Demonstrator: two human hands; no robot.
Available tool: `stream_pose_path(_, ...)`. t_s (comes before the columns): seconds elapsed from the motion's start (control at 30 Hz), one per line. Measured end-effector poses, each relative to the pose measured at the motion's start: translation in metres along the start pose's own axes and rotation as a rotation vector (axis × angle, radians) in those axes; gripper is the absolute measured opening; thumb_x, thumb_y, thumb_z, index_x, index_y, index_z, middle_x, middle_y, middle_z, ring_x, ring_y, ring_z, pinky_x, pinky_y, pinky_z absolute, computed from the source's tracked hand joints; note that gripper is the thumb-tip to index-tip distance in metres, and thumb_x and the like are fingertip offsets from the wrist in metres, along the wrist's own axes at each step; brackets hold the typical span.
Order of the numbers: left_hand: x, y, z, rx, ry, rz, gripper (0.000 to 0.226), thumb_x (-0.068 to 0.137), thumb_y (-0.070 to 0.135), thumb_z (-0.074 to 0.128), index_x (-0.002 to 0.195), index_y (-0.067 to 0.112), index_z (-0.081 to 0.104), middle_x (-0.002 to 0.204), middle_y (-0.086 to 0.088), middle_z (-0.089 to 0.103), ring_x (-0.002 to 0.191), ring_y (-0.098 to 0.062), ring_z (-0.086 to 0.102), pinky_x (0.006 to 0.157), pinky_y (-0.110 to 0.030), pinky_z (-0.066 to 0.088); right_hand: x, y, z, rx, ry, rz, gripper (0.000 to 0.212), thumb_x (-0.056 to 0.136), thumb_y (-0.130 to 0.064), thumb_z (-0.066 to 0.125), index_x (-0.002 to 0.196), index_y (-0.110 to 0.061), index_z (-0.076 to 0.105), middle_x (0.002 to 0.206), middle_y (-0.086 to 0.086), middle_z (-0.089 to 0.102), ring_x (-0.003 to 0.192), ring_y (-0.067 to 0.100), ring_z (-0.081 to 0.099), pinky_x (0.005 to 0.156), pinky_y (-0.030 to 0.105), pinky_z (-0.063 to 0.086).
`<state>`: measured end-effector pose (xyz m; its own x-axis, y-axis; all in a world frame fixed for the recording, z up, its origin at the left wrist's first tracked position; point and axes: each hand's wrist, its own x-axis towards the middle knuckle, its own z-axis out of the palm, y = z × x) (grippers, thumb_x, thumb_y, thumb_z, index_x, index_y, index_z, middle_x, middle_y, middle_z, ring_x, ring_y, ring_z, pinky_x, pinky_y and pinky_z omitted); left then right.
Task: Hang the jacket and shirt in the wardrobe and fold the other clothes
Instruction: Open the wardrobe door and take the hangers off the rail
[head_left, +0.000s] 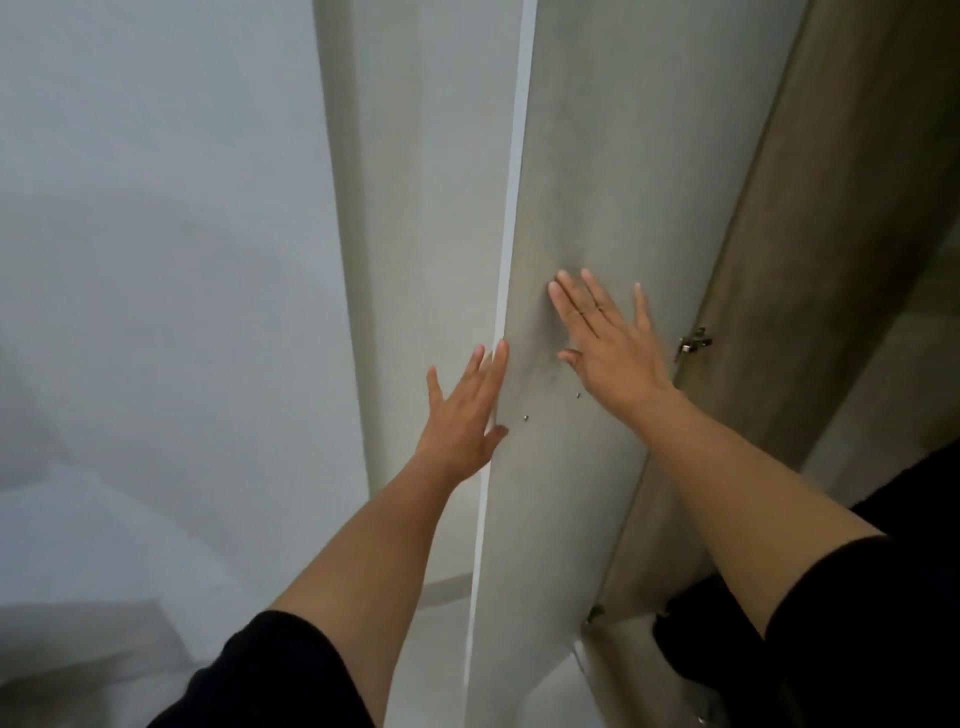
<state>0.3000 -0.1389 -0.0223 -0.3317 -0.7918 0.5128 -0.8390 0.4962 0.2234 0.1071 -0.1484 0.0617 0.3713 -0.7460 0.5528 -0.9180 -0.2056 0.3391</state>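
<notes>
A tall grey wardrobe door (613, 156) stands ajar in front of me, its white edge running down the middle of the view. My right hand (613, 348) lies flat on the inner face of the door, fingers straight and spread. My left hand (467, 410) touches the door's white edge with straight fingers, thumb on the inner side. Two small screw ends show on the door between my hands. Neither a jacket nor a shirt can be seen, and the wardrobe's inside is hidden.
A metal hinge (693, 343) joins the door to the wardrobe's brown side panel (841, 234) on the right. Another pale door or panel (426, 208) stands behind the left hand. A white wall (156, 208) fills the left. Dark cloth (883, 597) hangs at the lower right.
</notes>
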Motion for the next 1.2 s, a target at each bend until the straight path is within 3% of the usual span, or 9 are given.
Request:
stream_pose_path(0.07, 0.014, -0.019, 0.001, 0.008, 0.009, -0.083, 0.108, 0.088, 0.023, 0.061, 0.130, 0.035, -0.038, 0.157, 0.012, -0.006, 0.145, -0.011, -0.010, 0.113, -0.056, -0.005, 0.022, -0.004, 0.017, 0.045, -0.016, -0.003, 0.072, 0.098, -0.035, 0.040, 0.146, -0.021, -0.012, 0.153, -0.010, -0.016, 0.146, 0.013, -0.008, 0.114, 0.052, -0.004)
stream_pose_path(0.2, 0.047, -0.050, 0.010, 0.055, 0.065, -0.227, 0.111, 0.087, 0.014, 0.062, 0.128, 0.034, -0.040, 0.158, 0.009, 0.000, 0.145, -0.013, -0.008, 0.116, -0.049, -0.003, 0.065, -0.002, 0.049, 0.132, -0.018, -0.038, 0.070, 0.097, -0.031, 0.044, 0.150, -0.019, 0.000, 0.159, -0.005, -0.002, 0.147, 0.014, -0.002, 0.114, 0.055, 0.001)
stream_pose_path(0.37, 0.087, -0.083, 0.024, 0.110, 0.094, -0.322, 0.112, 0.086, 0.013, 0.064, 0.131, 0.031, -0.037, 0.158, 0.006, 0.002, 0.146, -0.015, -0.003, 0.117, -0.041, -0.001, 0.110, 0.002, 0.097, 0.149, 0.084, -0.120, 0.074, 0.086, -0.026, 0.064, 0.147, -0.011, 0.026, 0.155, 0.004, 0.024, 0.143, 0.022, 0.023, 0.108, 0.061, 0.017)
stream_pose_path(0.6, 0.122, -0.105, 0.037, 0.040, 0.089, -0.365, 0.110, 0.086, 0.028, 0.064, 0.140, 0.025, -0.031, 0.159, 0.004, -0.002, 0.146, -0.019, 0.000, 0.119, -0.039, 0.004, 0.140, 0.010, 0.126, 0.136, 0.123, -0.168, 0.074, 0.082, -0.024, 0.066, 0.145, -0.008, 0.031, 0.153, 0.005, 0.029, 0.141, 0.023, 0.028, 0.106, 0.063, 0.019)
stream_pose_path(0.77, 0.138, -0.109, 0.042, 0.112, 0.098, -0.354, 0.095, 0.091, 0.039, 0.050, 0.142, 0.015, -0.027, 0.157, 0.000, -0.017, 0.145, -0.021, -0.011, 0.118, -0.046, 0.005, 0.144, 0.016, 0.122, 0.114, 0.021, -0.105, 0.071, 0.088, -0.023, 0.054, 0.149, -0.012, 0.019, 0.158, 0.001, 0.013, 0.146, 0.019, 0.013, 0.110, 0.061, 0.010)
stream_pose_path(0.9, 0.156, -0.105, 0.038, 0.207, 0.215, -0.256, 0.088, 0.091, 0.035, 0.046, 0.144, 0.016, -0.021, 0.153, -0.007, -0.022, 0.143, -0.025, -0.016, 0.115, -0.050, 0.000, 0.146, 0.017, 0.106, 0.118, -0.150, -0.014, 0.068, 0.096, -0.027, 0.034, 0.150, -0.018, -0.007, 0.158, -0.005, -0.014, 0.145, 0.011, -0.012, 0.114, 0.055, -0.004)
stream_pose_path(1.07, 0.200, -0.096, 0.018, 0.274, 0.311, -0.046, 0.072, 0.087, 0.032, 0.043, 0.147, 0.004, 0.016, 0.156, -0.013, 0.014, 0.144, -0.027, 0.011, 0.110, -0.054, 0.018, 0.142, 0.035, 0.077, 0.113, -0.099, 0.147, 0.069, 0.094, -0.025, 0.039, 0.151, -0.016, 0.001, 0.159, -0.002, -0.006, 0.147, 0.015, -0.005, 0.113, 0.059, 0.000)
stream_pose_path(1.2, 0.238, -0.074, 0.015, 0.220, 0.376, 0.112, 0.070, 0.084, 0.035, 0.030, 0.145, 0.001, 0.023, 0.153, -0.015, 0.024, 0.141, -0.026, 0.015, 0.109, -0.056, 0.021, 0.133, 0.073, 0.036, 0.065, -0.069, 0.282, 0.069, 0.094, -0.024, 0.039, 0.151, -0.018, 0.000, 0.159, -0.005, -0.007, 0.146, 0.013, -0.008, 0.113, 0.055, -0.005)
